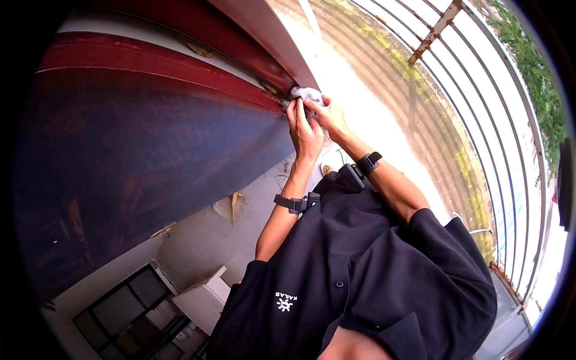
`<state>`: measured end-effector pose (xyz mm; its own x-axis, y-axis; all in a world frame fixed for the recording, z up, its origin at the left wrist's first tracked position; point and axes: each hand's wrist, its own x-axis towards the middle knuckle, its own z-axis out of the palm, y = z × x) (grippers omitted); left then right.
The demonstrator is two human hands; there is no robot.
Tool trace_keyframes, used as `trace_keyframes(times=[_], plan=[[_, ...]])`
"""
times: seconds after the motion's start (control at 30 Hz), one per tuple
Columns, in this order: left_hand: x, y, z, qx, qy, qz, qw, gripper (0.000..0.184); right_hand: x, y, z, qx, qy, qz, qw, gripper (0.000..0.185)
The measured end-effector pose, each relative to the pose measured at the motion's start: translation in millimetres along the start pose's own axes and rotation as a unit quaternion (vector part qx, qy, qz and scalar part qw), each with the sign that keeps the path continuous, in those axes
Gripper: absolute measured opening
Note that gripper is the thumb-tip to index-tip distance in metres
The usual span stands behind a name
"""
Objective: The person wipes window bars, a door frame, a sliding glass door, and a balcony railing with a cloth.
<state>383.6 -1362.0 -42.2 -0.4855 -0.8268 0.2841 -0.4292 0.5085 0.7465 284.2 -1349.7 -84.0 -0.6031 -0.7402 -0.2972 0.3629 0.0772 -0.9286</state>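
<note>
A crumpled white cloth (310,94) is held up at the end of a dark red band (162,69), close to where the band meets a pale frame (273,36). The cloth is pinched by the right hand (330,116), with its thumb and fingers bent in around it. The cloth is also touched by the fingertips of the left hand (307,137), which is set just beside the right one. The left fingers are kept nearly straight and close together; how tightly the cloth is gripped by them cannot be told.

Below the red band, a big dark blue panel (150,162) can be seen, with rubbed, brownish marks on it. A black strap is worn on each wrist, and a black shirt (384,258) is worn too. On the grey floor (192,252), a yellow-brown scrap (234,207) is seen. Off to the right, sunlit ground is edged by metal bars and a rusty post (433,36).
</note>
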Motion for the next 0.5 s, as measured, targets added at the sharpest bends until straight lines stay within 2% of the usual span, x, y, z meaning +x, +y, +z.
trace_keyframes(times=[0.07, 0.17, 0.3, 0.4, 0.43, 0.5], plan=[[12, 24, -13, 0.023, 0.041, 0.027, 0.999, 0.058, -8, -39, 7, -0.025, 0.018, -0.062, 0.998, 0.030], [38, 70, -48, 0.011, 0.099, 0.074, 0.992, 0.059, -25, -122, 28, -0.003, -0.003, -0.142, 0.990, 0.032], [64, 130, -98, 0.019, 0.132, 0.103, 0.986, 0.060, -35, -198, 45, -0.148, 0.001, -0.279, 0.949, 0.030], [60, 126, -94, 0.086, 0.125, 0.147, 0.977, 0.058, -38, -200, 47, -0.117, 0.001, -0.272, 0.955, 0.027], [57, 117, -88, 0.097, 0.114, 0.158, 0.976, 0.058, -37, -192, 44, -0.144, 0.005, -0.274, 0.951, 0.024], [47, 103, -74, 0.080, 0.103, 0.135, 0.982, 0.057, -31, -167, 36, -0.149, 0.003, -0.259, 0.954, 0.023]])
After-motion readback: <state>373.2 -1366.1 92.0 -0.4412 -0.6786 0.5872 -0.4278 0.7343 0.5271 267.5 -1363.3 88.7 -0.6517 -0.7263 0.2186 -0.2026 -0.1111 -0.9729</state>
